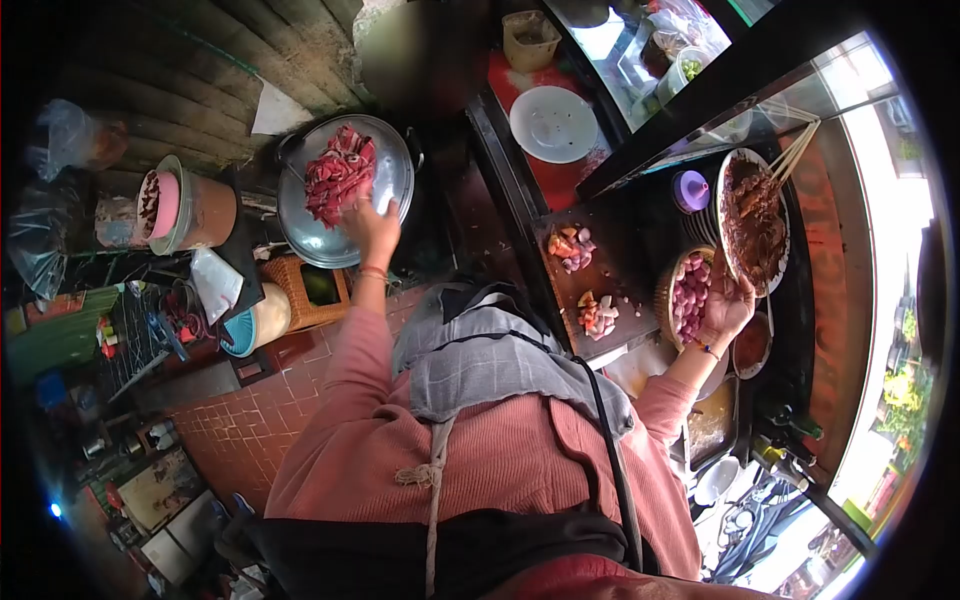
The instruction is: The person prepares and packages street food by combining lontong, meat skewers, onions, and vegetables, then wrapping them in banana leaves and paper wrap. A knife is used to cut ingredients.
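Head view: sauced plate [722, 225] grasped on one side, red bundle [335, 175] touched on the other

The rim of the plate is grasped by the fingers of the right hand [730, 305], at the right of the view. Thick brown sauce [765, 255] is contained in it, and coated skewers [795, 155] are laid there with their bare sticks projecting past the rim.

Well apart, at the left, the red bundle is heaped on a round metal lid [305, 235]. It is touched by the left hand [375, 232]; whether those fingers are clenched or released cannot be told, nor whether the bundle is cloth or food.

Just beside the right hand, a basket [664, 292] is filled with pinkish-purple shallots [690, 293]. Near it, a purple-topped container [690, 188] is seen, its contents hidden. Two heaps of chopped red and pale pieces [598, 315] are borne by a cutting board [628, 272].

Farther forward, a white dish [560, 138], flecked with small specks, is set near a plastic tub [530, 52]. At the far left, dark pieces [150, 203] are held in a pink container [168, 207].
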Available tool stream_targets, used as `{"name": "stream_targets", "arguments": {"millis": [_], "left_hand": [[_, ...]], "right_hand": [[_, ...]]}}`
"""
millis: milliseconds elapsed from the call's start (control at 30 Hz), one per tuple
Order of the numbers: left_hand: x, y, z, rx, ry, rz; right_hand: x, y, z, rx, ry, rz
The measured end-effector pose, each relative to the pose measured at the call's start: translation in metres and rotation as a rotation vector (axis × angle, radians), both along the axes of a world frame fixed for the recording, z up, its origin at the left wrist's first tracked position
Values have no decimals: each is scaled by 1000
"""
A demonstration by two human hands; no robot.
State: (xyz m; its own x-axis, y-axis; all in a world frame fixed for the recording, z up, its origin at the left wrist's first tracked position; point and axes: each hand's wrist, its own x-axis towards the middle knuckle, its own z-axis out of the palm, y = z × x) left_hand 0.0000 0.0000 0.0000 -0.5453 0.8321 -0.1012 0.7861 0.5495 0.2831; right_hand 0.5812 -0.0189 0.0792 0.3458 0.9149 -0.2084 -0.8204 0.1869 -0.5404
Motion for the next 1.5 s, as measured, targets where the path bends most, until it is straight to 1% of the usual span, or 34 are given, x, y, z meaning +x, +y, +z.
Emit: {"name": "stream_targets", "arguments": {"millis": [33,67,100,167,233,300,333,367,400,433,467,500,533,567,600,633,667,700,733,767,800,833,900,967,1000,1033,1100,1133,1167,1200,1233,1300,1367,1500], "left_hand": [[-1,3,-2,154,2,135],[-4,7,-2,221,-29,218],[-51,7,-3,304,23,216],[-61,24,-9,268,-66,317],[-81,35,-32,243,167,216],[-92,42,-19,144,44,96],[-104,45,-23,164,26,31],[-124,45,-41,325,-16,-35],[-138,45,-59,482,-82,-103],[-139,54,-54,458,-131,-41],[-139,56,-53,506,-175,-24],[-160,63,-81,571,-105,-110],[-130,50,-37,556,-130,-193],[-120,45,-36,597,-285,-171],[-112,38,-18,634,-419,-128],[-97,30,-5,672,-547,-188],[-63,30,37,722,-644,-236],[-45,27,50,628,-809,-242],[-44,30,35,637,-955,-322],[1,18,72,524,-1070,-194],[10,16,70,475,-972,-366],[15,16,47,452,-1173,-422],[33,8,58,505,-1070,-466],[23,7,64,553,-458,-704],[19,3,76,502,-448,-646],[9,0,74,487,-428,-592],[-19,-9,74,317,-590,-500],[-33,-15,64,372,-546,-484],[-46,-20,56,384,-542,-474],[-58,-26,52,324,-552,-425],[-68,-32,47,262,-563,-377],[-69,-37,47,267,-549,-362],[-69,-43,45,198,-567,-373],[-60,-39,30,174,-652,-427]], "right_hand": [[2,0,6,-53,27,-33],[2,-1,10,-28,71,-26],[-36,-9,-2,34,58,4],[-62,-11,24,-32,0,-45],[-60,-22,17,-135,38,-30],[-83,-32,35,-130,-29,71],[-97,-28,42,-278,-116,46],[-91,-33,27,-32,83,291],[-124,-31,50,-233,-194,139],[-143,-23,53,-135,-256,166],[-165,-18,60,-141,-339,189],[-181,-11,66,-156,-315,281],[-201,-2,58,-125,-498,308],[-226,4,59,-205,-441,376],[-255,16,40,-174,-558,423],[-282,28,24,-133,-655,507],[-312,46,11,-68,-824,601],[-344,60,-14,187,-1198,399],[-373,67,-40,240,-1214,361],[-401,68,-42,308,-1214,334],[-398,50,19,40,-589,786],[-414,60,7,147,-720,748],[-409,67,24,24,-720,794],[-409,93,3,407,-1321,186],[-400,110,4,450,-1326,204],[-388,121,7,317,-1675,131],[-366,154,-10,135,-2002,-229],[-349,166,-13,36,-2133,-214],[-340,173,-19,-210,-2238,-71],[-331,185,-29,-372,-2196,170],[-324,191,-47,-411,-2235,183],[-324,195,-51,-399,-2234,243],[-326,190,-69,-359,-2204,272],[-328,192,-74,-351,-2149,318]]}}
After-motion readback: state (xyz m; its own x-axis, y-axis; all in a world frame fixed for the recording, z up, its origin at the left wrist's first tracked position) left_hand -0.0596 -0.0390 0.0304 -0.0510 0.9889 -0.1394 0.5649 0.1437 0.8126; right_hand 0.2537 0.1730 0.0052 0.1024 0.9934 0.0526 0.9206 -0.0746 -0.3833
